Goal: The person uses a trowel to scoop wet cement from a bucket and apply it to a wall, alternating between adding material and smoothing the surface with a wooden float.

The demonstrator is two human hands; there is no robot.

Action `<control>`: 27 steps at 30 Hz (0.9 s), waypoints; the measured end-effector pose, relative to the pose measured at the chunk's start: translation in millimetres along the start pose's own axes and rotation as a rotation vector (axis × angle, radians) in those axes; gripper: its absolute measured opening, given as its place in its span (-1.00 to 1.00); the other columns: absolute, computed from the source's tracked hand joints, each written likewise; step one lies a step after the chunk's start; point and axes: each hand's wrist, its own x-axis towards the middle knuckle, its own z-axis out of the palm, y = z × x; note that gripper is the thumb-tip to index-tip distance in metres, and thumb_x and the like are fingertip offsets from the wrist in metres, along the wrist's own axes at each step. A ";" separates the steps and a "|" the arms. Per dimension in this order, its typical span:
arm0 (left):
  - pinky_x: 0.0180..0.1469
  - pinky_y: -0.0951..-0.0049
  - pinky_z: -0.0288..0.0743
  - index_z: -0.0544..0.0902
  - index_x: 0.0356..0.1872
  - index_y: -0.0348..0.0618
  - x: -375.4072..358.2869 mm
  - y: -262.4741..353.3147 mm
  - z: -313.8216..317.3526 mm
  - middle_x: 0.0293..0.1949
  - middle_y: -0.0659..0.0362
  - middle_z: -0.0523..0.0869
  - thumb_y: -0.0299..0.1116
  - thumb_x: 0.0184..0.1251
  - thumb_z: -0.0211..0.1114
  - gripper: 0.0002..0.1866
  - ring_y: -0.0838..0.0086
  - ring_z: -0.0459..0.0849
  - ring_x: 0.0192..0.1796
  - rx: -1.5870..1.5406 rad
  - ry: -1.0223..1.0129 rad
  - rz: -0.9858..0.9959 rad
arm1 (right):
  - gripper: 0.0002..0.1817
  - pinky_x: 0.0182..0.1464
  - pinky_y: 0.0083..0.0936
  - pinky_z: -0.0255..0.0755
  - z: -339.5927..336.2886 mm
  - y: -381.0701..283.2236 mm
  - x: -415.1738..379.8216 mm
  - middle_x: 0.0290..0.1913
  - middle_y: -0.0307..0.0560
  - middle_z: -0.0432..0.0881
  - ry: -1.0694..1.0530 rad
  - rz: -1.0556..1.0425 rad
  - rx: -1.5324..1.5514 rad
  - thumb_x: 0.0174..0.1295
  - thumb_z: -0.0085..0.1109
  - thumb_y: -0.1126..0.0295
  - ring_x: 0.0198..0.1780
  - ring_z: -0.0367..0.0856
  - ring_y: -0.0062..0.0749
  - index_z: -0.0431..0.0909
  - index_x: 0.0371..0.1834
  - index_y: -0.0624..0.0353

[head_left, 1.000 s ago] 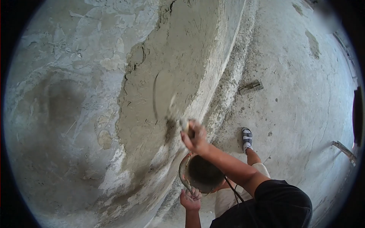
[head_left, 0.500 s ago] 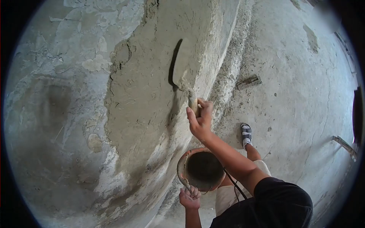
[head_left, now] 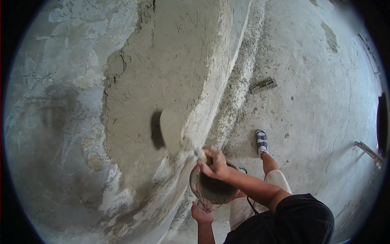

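Since the previous frame the trowel and right hand have come down and back toward the body, hand now overlapping the bucket in view; left hand and bucket about where they were. Head view, only one: right hand closed round the trowel handle, blade pointing up and left in front of the grey wet patch on the wall. Blade a bit blurred, shadow beside it, so probably just off the wall. Handle grip presumably leaves the blade's face free. Left hand closed on the bucket's near edge, fingers curled over, likely to keep it steady and close to the trowel; contents too dark to tell. Counts: two hands, one trowel, one bucket, one wet patch being worked, one small grey block-like piece on the floor, one long narrow piece far right, one sandalled foot clear, a second barely showing behind the bucket.
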 end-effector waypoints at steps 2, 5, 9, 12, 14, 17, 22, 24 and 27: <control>-0.53 0.60 -0.02 0.39 -0.48 -0.13 0.6 -0.9 -2.6 -0.68 0.35 0.19 0.30 0.24 0.00 -0.41 0.61 0.06 -0.65 -0.014 -0.020 -0.008 | -0.40 -0.24 -0.29 0.49 8.5 17.0 21.8 -0.12 0.27 0.54 0.169 0.064 0.028 0.07 0.34 0.51 -0.21 0.62 -0.01 0.21 0.14 0.29; -0.53 0.60 -0.01 0.40 -0.48 -0.13 0.8 -3.0 -3.7 -0.68 0.36 0.19 0.30 0.24 0.00 -0.41 0.62 0.06 -0.65 -0.036 -0.048 -0.016 | -0.44 -0.18 -0.32 0.47 5.9 28.7 76.7 -0.12 0.21 0.54 0.180 0.180 -0.071 0.10 0.32 0.49 -0.19 0.61 -0.03 0.23 0.12 0.30; -0.53 0.60 -0.02 0.40 -0.48 -0.13 2.2 -4.6 -4.2 -0.68 0.36 0.19 0.29 0.25 0.00 -0.41 0.62 0.06 -0.65 -0.060 -0.090 -0.019 | -0.51 -0.15 -0.28 0.47 18.9 33.2 81.2 -0.12 0.21 0.53 0.261 0.264 -0.121 0.15 0.29 0.45 -0.18 0.60 0.04 0.26 0.08 0.32; -0.54 0.59 -0.03 0.40 -0.48 -0.14 2.3 -4.2 1.0 -0.68 0.36 0.19 0.29 0.26 -0.01 -0.41 0.62 0.07 -0.65 -0.058 -0.084 -0.002 | -0.55 -0.12 -0.26 0.48 22.0 28.4 36.3 -0.13 0.24 0.52 0.191 0.364 -0.154 0.19 0.27 0.40 -0.18 0.59 0.10 0.29 0.05 0.32; -0.54 0.59 -0.03 0.40 -0.48 -0.14 2.7 -3.4 3.5 -0.68 0.35 0.19 0.28 0.26 -0.01 -0.41 0.62 0.07 -0.65 -0.038 -0.071 0.003 | -0.54 -0.11 -0.26 0.48 18.1 28.1 1.2 -0.14 0.24 0.52 0.146 0.556 -0.128 0.20 0.26 0.39 -0.17 0.60 0.09 0.29 0.06 0.35; -0.55 0.59 -0.03 0.40 -0.48 -0.14 -0.1 -2.1 -1.1 -0.68 0.35 0.18 0.28 0.26 -0.02 -0.41 0.61 0.06 -0.65 -0.017 -0.057 0.000 | -0.53 -0.11 -0.29 0.47 3.1 25.5 -25.7 -0.14 0.22 0.49 0.129 0.664 -0.085 0.20 0.26 0.39 -0.16 0.57 0.01 0.29 0.06 0.38; -0.55 0.60 -0.06 0.39 -0.45 -0.16 -11.8 1.5 1.4 -0.65 0.34 0.17 0.25 0.22 0.05 -0.43 0.62 0.06 -0.63 -0.039 -0.079 0.030 | -0.57 -0.12 -0.37 0.45 11.0 22.8 39.0 -0.14 0.14 0.40 0.370 0.641 0.247 0.21 0.24 0.46 -0.16 0.50 -0.18 0.29 0.04 0.42; -0.55 0.58 -0.02 0.39 -0.47 -0.15 -22.8 3.8 6.9 -0.68 0.35 0.17 0.28 0.27 -0.02 -0.40 0.59 0.05 -0.66 -0.052 -0.122 0.039 | -0.62 -0.31 -0.57 0.39 15.3 10.4 72.7 -0.18 -0.13 0.35 0.272 0.383 0.000 0.29 0.15 0.52 -0.34 0.38 -0.57 0.22 0.08 0.34; -0.55 0.57 -0.01 0.40 -0.43 -0.15 -28.0 10.7 13.0 -0.68 0.35 0.17 0.28 0.28 -0.03 -0.41 0.60 0.05 -0.66 -0.068 -0.177 0.095 | -0.50 -0.21 -0.27 0.48 34.2 -23.5 73.3 -0.21 0.26 0.56 0.176 0.351 0.034 0.14 0.31 0.43 -0.25 0.62 0.01 0.28 0.04 0.38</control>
